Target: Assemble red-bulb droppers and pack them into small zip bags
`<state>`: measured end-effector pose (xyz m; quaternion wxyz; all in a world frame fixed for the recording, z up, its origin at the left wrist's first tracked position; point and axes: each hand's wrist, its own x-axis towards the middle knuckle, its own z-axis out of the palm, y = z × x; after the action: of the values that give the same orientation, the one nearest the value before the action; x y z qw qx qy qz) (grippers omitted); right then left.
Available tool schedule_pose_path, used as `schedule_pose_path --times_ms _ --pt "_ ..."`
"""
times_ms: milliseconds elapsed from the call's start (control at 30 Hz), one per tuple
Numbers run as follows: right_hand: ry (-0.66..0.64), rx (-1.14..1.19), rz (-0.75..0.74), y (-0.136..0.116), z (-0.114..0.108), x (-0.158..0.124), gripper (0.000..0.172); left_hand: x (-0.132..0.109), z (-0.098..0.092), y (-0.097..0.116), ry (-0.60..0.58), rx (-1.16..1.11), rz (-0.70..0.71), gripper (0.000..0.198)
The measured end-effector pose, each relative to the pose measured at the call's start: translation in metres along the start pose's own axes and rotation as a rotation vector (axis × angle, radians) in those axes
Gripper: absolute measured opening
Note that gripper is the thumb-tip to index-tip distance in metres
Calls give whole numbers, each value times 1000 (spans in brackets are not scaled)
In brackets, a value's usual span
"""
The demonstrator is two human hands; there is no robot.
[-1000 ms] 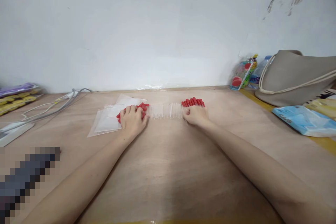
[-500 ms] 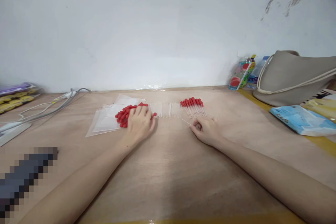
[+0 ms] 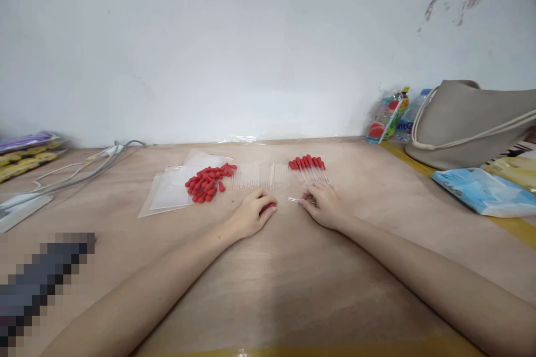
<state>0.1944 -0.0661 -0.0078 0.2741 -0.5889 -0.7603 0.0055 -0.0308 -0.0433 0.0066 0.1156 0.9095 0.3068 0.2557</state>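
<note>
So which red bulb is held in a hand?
The partly hidden red bulb in the left hand; the other visible ones lie in the loose pile at left or top the fanned clear tubes at right.

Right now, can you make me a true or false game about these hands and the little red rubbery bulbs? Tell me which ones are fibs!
1. The left hand holds a small red rubbery bulb. True.
2. The right hand holds a thin clear tube. True.
3. The hands touch each other. False: they are apart over the brown wood-look tabletop.
4. Clear tubes topped with red bulbs lie near the right hand. True.
5. Every red bulb is on a tube. False: a loose pile of red bulbs lies partly on flat see-through plastic bags.
6. The big bag is bright green. False: the soft bag with cream cords is grey.
</note>
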Motion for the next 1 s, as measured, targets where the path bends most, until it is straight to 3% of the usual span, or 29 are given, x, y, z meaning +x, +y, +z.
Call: schedule_pose_path --times_ms 200,333,500,1000 --pt "50 46 -67 -2 -1 -2 11 -1 0 1 177 -134 -115 14" --pt "34 156 -96 -2 -1 -3 10 0 5 -3 282 -415 -218 16" --pt "68 171 -172 -4 0 -4 14 1 11 -7 244 -615 -281 14" --pt "117 165 -275 -17 5 -5 19 0 12 -5 204 -507 -252 19"
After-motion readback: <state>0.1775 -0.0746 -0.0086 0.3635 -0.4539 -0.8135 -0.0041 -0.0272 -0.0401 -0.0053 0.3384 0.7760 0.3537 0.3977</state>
